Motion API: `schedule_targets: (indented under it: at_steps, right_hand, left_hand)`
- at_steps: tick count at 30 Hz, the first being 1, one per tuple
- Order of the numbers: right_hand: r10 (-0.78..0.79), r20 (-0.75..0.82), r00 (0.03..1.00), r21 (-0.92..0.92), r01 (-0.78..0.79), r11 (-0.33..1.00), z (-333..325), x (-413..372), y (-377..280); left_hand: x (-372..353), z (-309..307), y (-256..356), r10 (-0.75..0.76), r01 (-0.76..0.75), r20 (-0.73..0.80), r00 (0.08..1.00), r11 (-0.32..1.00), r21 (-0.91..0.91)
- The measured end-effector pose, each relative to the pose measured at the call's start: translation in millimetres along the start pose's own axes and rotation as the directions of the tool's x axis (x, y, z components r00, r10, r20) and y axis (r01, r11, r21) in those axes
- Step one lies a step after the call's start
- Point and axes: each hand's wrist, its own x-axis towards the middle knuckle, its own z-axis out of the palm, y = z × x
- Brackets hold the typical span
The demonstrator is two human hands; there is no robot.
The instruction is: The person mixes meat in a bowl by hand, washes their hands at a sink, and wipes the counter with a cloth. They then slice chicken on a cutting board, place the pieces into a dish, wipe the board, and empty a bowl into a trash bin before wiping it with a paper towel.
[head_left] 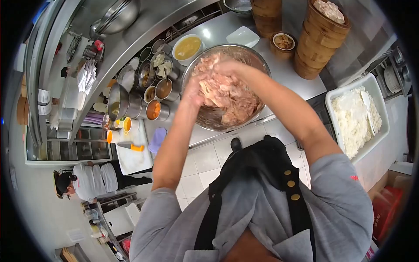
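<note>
A large steel bowl [260,56] on the metal counter holds a heap of raw pale pink meat [231,94]. Over the bowl's left part is my left hand [195,89], touching the meat; its fingers are blurred and partly hidden by meat. My right hand [230,70] reaches in from the right across the upper part of the heap, also in contact with meat. Its fingers are smeared by motion, so their pose is unclear. Both hands are close together, with some meat raised between them.
Steel pots of sauces [164,89] and a yellow-filled bowl [187,48] crowd the left. A knife [137,147] lies on a white board [128,162]. Bamboo steamers [315,41] stand at back right, a rice tub [385,107] at right. Another person [94,178] is lower left.
</note>
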Motion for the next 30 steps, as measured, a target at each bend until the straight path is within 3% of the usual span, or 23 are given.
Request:
schedule_targets:
  at_steps: [1, 2, 3, 4, 5, 7, 9, 10, 12, 13, 15, 16, 18, 19, 21, 22, 23, 24, 25, 26, 28, 29, 30]
  right_hand:
    - [-0.002, -0.029, 1.000, -0.071, 0.000, 0.997, 4, 8, -12]
    - [-0.072, 0.011, 0.997, -0.640, 0.062, 0.766, 16, 16, -38]
    - [-0.104, 0.077, 0.992, -0.964, 0.100, 0.245, 20, 20, -49]
    - [-0.111, 0.074, 0.991, -0.964, 0.100, 0.247, 20, 21, -49]
    - [-0.325, 0.011, 0.946, -0.968, 0.092, 0.236, 22, 20, -48]
    - [-0.721, -0.172, 0.671, -0.949, 0.084, 0.304, -9, 63, 0]
    - [-0.322, -0.419, 0.849, -0.854, -0.248, 0.457, -11, 36, 7]
    - [-0.140, -0.217, 0.966, -0.948, -0.175, 0.266, -20, 18, 16]
    - [0.061, -0.163, 0.985, -0.982, -0.168, 0.089, -31, 3, 15]
    - [0.053, -0.277, 0.959, -0.954, -0.282, 0.104, -22, -6, 13]
    - [-0.098, -0.448, 0.889, -0.883, -0.422, 0.207, 13, -42, 7]
    - [-0.250, -0.561, 0.790, -0.813, -0.467, 0.347, 17, -48, 34]
    - [-0.511, -0.697, 0.503, -0.700, -0.324, 0.636, 12, -46, 106]
    - [-0.292, -0.830, 0.475, -0.446, -0.251, 0.859, 26, -53, 111]
    - [0.121, -0.868, 0.482, 0.064, -0.132, 0.989, 27, -57, 142]
    - [0.275, -0.821, 0.501, 0.255, -0.109, 0.961, 26, -55, 141]
    - [0.271, -0.832, 0.484, 0.251, -0.107, 0.962, 24, -51, 139]
    - [0.396, -0.850, 0.349, 0.428, 0.017, 0.904, 58, -51, 88]
    - [0.456, -0.843, 0.285, 0.497, 0.089, 0.863, 57, -43, 88]
    - [0.513, -0.830, 0.218, 0.550, 0.172, 0.817, 57, -35, 89]
    - [0.445, -0.748, 0.493, 0.649, 0.402, 0.646, 31, -13, 137]
    - [0.403, -0.696, 0.594, 0.703, 0.450, 0.550, 34, -7, 127]
    - [0.392, -0.699, 0.599, 0.698, 0.450, 0.558, 32, 4, 115]
  left_hand:
    - [0, -3, 12, -0.005, 0.004, 0.005, 1.000, 0.995, 0.104]
    - [0, -3, 24, -0.006, 0.003, 0.015, 1.000, 0.978, 0.210]
    - [-4, 1, 35, 0.040, -0.034, -0.016, 0.999, 0.962, 0.270]
    - [-3, 0, 47, 0.010, -0.012, 0.008, 1.000, 0.959, 0.284]
    - [-1, 5, 51, 0.009, -0.014, 0.023, 1.000, 0.973, 0.232]
    - [24, 3, 46, 0.013, -0.022, 0.048, 0.999, 0.982, 0.188]
    - [82, -42, 2, 0.272, -0.065, -0.205, 0.940, 0.734, 0.676]
    - [82, -43, -5, 0.263, -0.061, -0.198, 0.944, 0.732, 0.678]
    - [95, -36, -4, 0.057, 0.195, -0.221, 0.974, 0.294, 0.936]
    - [97, -27, 7, 0.050, 0.186, -0.210, 0.976, 0.297, 0.937]
    - [95, -11, 36, 0.024, -0.010, 0.025, 0.999, -0.487, 0.874]
    - [112, -26, 37, 0.010, -0.038, 0.049, 0.999, -0.484, 0.874]
    - [154, -61, 29, 0.070, -0.361, 0.397, 0.915, -0.296, 0.884]
    - [160, -60, 29, 0.065, -0.383, 0.418, 0.906, -0.290, 0.877]
    - [163, -59, 21, -0.092, -0.408, 0.403, 0.911, -0.054, 0.911]
    - [172, -63, 15, -0.106, -0.426, 0.420, 0.901, -0.046, 0.903]
    - [181, -67, 8, -0.107, -0.350, 0.344, 0.933, -0.045, 0.936]
    - [192, -78, -2, -0.117, -0.262, 0.255, 0.960, -0.048, 0.964]
    - [221, -96, -14, -0.295, -0.284, 0.273, 0.915, 0.007, 0.959]
    - [224, -92, -13, -0.295, -0.294, 0.284, 0.912, 0.013, 0.956]
    - [208, -74, -3, -0.740, 0.180, 0.078, 0.668, 0.262, 0.948]
    - [193, -52, 12, -0.781, 0.307, -0.077, 0.620, 0.151, 0.940]
    - [204, -53, 9, -0.774, 0.299, -0.069, 0.629, 0.159, 0.941]
